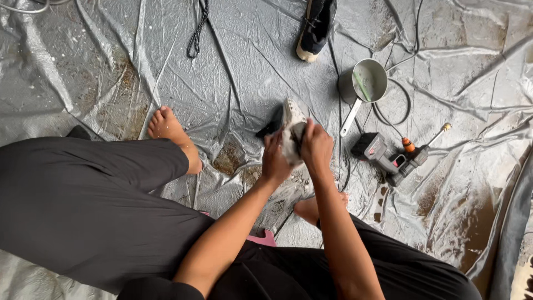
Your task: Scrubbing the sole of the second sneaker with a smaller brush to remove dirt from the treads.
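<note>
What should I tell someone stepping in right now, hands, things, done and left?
Left hand: steadies the soapy shoe from the side.
Right hand: pressed on the shoe's sole, grip closed around it.
Shoe is held up over the wet grey sheet.
Second shoe lies on the sheet ahead, apart.
Pan and spray gun lie to the right.
Done: held shoe is lathered.
Left: lather not yet rinsed; second shoe not in hand.

Shoe [292,125] in grip: middle covered by right hand [315,149] and left hand [276,161], soapy, shape unclear. Second dark shoe [315,25] beyond grip, cut by top edge. Pink stool [264,239] nearer than grip, mostly hidden under arms.
</note>
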